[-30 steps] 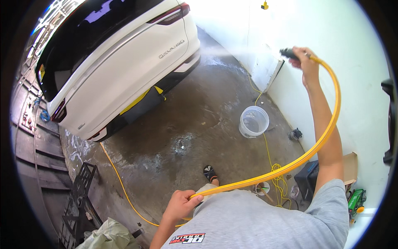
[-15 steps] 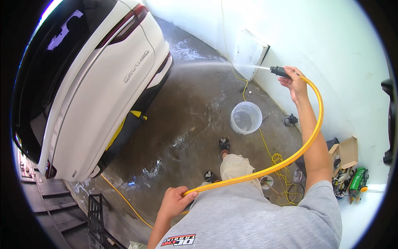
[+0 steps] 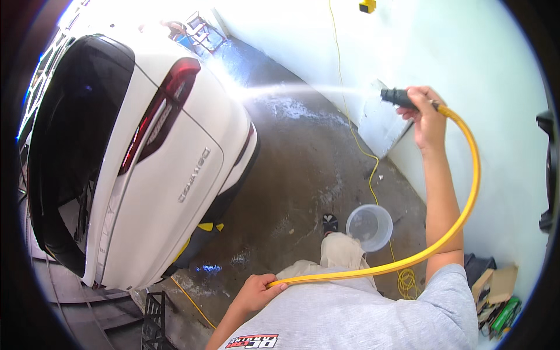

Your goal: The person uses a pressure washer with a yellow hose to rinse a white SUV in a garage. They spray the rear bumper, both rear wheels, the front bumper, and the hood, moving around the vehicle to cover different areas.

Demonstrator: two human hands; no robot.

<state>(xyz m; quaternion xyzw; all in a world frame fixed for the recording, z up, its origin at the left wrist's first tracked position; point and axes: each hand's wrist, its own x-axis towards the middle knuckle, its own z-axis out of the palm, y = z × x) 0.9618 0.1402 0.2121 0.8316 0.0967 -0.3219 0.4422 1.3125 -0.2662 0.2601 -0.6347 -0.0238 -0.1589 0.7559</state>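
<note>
My right hand (image 3: pixel 426 116) grips a black spray nozzle (image 3: pixel 396 97), held out at the upper right and pointing left. A white jet of water crosses from it toward the rear corner of a white car (image 3: pixel 163 221). A yellow hose (image 3: pixel 472 192) curves down from the nozzle, across my front, to my left hand (image 3: pixel 262 291), which is closed round it at waist height. The car's dark rear glass (image 3: pixel 76 134) and red tail light (image 3: pixel 175 87) face up at the left. Where the spray lands is washed out by glare.
A translucent bucket (image 3: pixel 373 224) stands by my foot on the wet concrete floor. A thin yellow cord runs along the white wall (image 3: pixel 496 146) to a coil (image 3: pixel 406 286). A cardboard box (image 3: pixel 501 283) is at lower right, a black metal frame (image 3: pixel 154 321) at lower left, a folding step (image 3: pixel 201 32) far back.
I have moved forward along the car, so its tail light and side fill more of the left and the bucket sits lower in view. The nozzle is still spraying leftward.
</note>
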